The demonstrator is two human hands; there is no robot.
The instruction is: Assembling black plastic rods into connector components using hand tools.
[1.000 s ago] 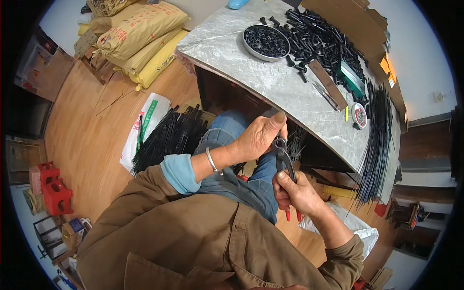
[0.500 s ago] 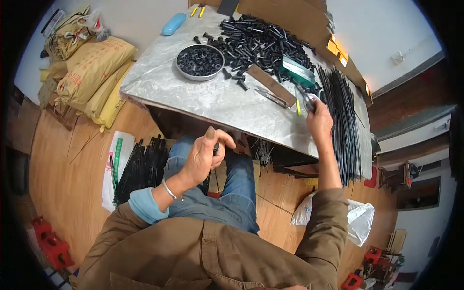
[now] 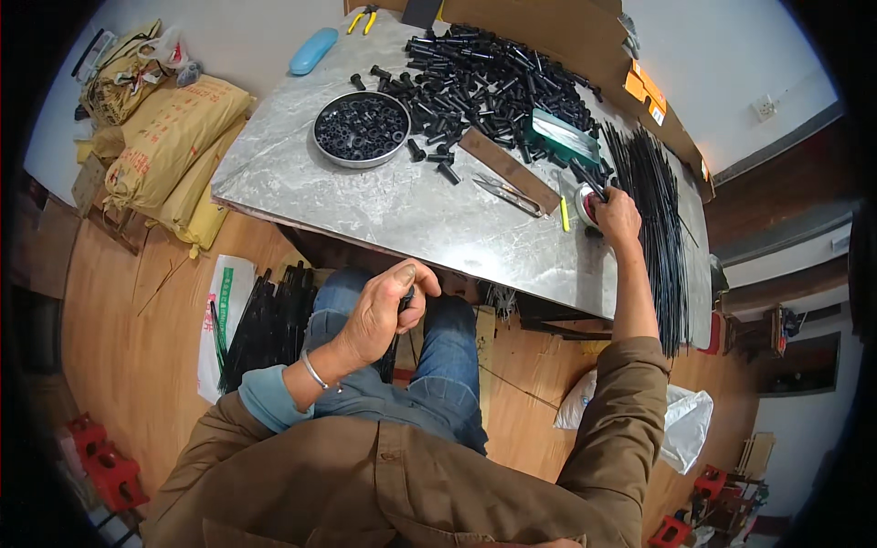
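Wooden floor; pale wall with socket; grey metal counter; tan sacks stacked left; red stools.

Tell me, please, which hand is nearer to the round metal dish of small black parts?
Left. The left hand is over the lap, below the dish; the right hand is farther off, at the table's right end.

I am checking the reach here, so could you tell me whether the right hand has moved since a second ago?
Yes. The right hand has left the lap and reached up onto the steel table, now beside the bundle of black rods.
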